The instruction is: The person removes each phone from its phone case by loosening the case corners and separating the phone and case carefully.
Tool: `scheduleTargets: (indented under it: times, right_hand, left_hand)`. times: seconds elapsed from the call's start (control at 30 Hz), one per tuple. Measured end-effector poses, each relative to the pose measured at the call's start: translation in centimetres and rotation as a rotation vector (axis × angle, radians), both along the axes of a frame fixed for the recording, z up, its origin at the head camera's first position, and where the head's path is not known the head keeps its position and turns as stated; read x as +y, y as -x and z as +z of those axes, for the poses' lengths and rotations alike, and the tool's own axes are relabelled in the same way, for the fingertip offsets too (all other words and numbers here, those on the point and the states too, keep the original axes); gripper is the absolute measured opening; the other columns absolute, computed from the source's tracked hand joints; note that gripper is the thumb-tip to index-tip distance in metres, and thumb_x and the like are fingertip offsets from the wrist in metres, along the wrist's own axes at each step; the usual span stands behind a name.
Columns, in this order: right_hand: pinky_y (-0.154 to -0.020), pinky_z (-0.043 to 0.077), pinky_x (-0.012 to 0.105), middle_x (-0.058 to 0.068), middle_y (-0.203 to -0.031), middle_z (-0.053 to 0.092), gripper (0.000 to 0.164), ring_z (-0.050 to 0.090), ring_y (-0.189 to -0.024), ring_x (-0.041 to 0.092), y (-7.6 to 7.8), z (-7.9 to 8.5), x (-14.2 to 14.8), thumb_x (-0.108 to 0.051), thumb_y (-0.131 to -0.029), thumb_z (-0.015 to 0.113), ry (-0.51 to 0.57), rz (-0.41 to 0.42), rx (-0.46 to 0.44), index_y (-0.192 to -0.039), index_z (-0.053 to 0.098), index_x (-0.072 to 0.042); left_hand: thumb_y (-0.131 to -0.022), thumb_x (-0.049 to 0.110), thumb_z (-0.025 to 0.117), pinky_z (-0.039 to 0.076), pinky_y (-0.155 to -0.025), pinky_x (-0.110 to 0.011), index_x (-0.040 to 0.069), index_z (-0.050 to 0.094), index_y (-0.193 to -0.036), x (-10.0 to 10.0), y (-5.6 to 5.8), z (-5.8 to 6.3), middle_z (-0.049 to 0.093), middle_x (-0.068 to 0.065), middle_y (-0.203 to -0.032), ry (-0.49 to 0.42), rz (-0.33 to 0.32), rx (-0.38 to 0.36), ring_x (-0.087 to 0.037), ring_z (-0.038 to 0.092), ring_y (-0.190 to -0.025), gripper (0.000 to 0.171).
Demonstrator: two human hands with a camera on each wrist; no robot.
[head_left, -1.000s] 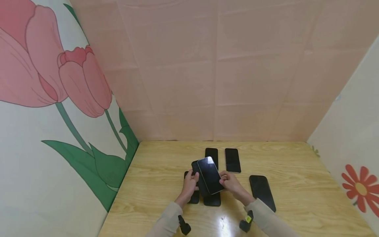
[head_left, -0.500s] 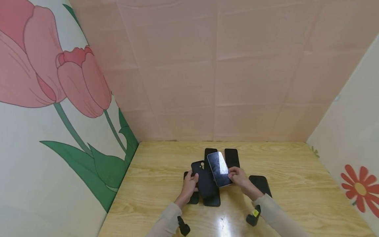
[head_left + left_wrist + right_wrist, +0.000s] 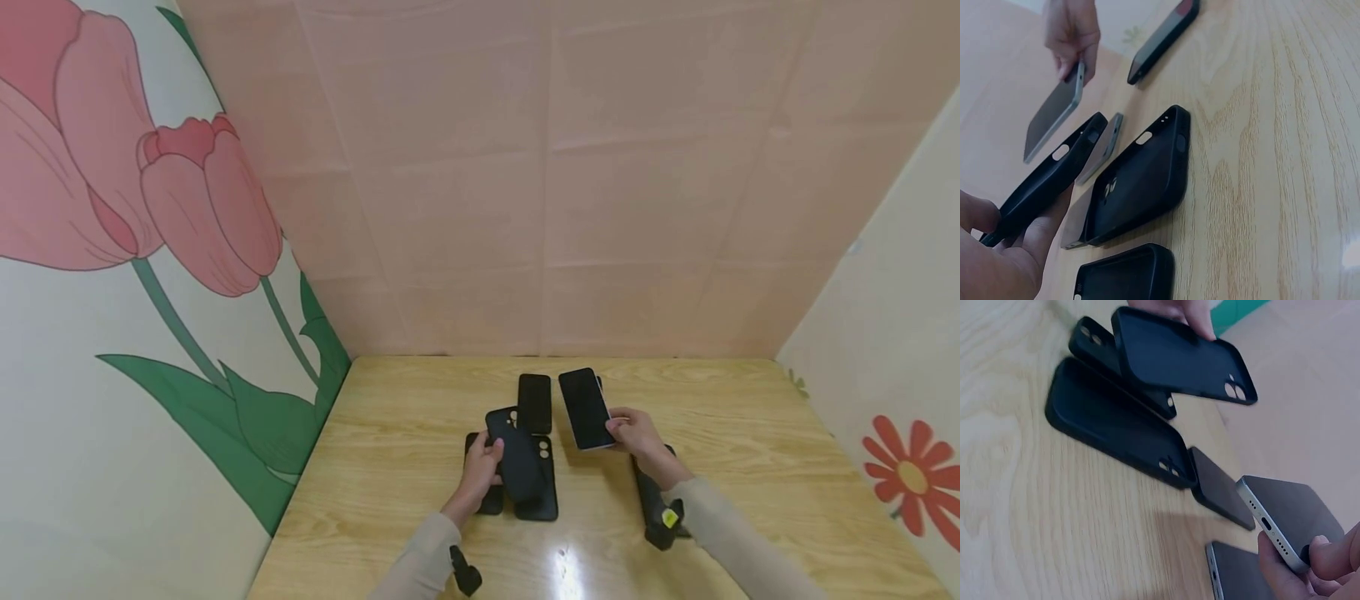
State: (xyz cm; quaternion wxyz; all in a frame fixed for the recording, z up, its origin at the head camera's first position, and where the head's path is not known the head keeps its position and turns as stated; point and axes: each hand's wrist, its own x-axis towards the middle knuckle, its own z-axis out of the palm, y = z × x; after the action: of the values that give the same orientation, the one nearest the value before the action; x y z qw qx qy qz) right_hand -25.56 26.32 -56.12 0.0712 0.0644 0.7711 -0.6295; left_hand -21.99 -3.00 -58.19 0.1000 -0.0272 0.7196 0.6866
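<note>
My left hand (image 3: 477, 475) grips an empty black phone case (image 3: 517, 462) by its left edge, tilted above the table. In the right wrist view the hollow inside of this case (image 3: 1179, 356) faces the camera, with camera cutouts at one end. My right hand (image 3: 636, 435) pinches a bare smartphone (image 3: 585, 408) at its lower right corner, dark screen up. Its silver edge with a charging port (image 3: 1266, 523) shows in the right wrist view. Phone and case are well apart. Under the held case lie two more black cases, one nearer the middle (image 3: 549, 492) and one further left (image 3: 492, 502).
A phone (image 3: 535, 404) lies behind the cases on the wooden table (image 3: 420, 400). Another phone (image 3: 1238, 575) lies below the held one, mostly hidden in the head view. At right, a phone in a black case (image 3: 1163, 40) is partly covered by my right forearm in the head view.
The right hand has carried the phone from over the case to the right and away from me. The left hand keeps its grip on the case nearly in place.
</note>
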Motion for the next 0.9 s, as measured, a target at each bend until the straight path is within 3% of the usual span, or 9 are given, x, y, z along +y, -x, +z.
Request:
scheduleTargets:
  times: [0.3, 0.5, 0.73, 0.9]
  right_hand:
    - [-0.076, 0.057, 0.043, 0.017, -0.097, 0.066, 0.040, 0.065, -0.080, 0.016, 0.7, -0.6, 2.6, 0.003, -0.101, 0.048, 0.013, -0.020, -0.013, -0.134, 0.038, 0.024]
    - [-0.082, 0.056, 0.046, 0.029, -0.107, 0.063, 0.043, 0.065, -0.085, 0.017, 1.2, -0.8, 3.9, 0.000, -0.103, 0.045, -0.002, -0.064, -0.022, -0.137, 0.035, 0.023]
    - [-0.073, 0.055, 0.031, 0.032, -0.110, 0.061, 0.042, 0.064, -0.083, 0.016, 1.8, -1.1, 5.3, -0.005, -0.103, 0.047, -0.092, -0.145, -0.028, -0.137, 0.040, 0.019]
    - [-0.078, 0.053, 0.033, 0.033, -0.118, 0.058, 0.042, 0.061, -0.085, 0.015, 2.1, -1.7, 5.9, -0.006, -0.103, 0.049, -0.139, -0.169, -0.022, -0.137, 0.042, 0.018]
  left_hand:
    - [-0.106, 0.022, 0.047, 0.058, -0.072, -0.045, -0.003, 0.042, -0.142, 0.0, 0.0, -0.1, 0.065, -0.018, -0.112, -0.025, -0.018, 0.011, -0.028, 0.067, -0.094, 0.043]
    - [-0.107, 0.022, 0.046, 0.057, -0.073, -0.046, -0.003, 0.041, -0.142, 0.1, -0.2, 0.4, 0.065, -0.020, -0.114, -0.008, -0.014, 0.000, -0.031, 0.067, -0.097, 0.044]
    - [-0.107, 0.015, 0.043, 0.056, -0.071, -0.050, -0.007, 0.039, -0.142, 0.1, -0.2, 0.0, 0.064, -0.023, -0.110, 0.003, -0.018, -0.003, -0.035, 0.067, -0.094, 0.041]
    - [-0.107, 0.018, 0.044, 0.056, -0.071, -0.049, -0.005, 0.040, -0.142, 0.1, -0.4, 0.1, 0.064, -0.021, -0.111, -0.007, -0.026, 0.006, -0.033, 0.067, -0.094, 0.042]
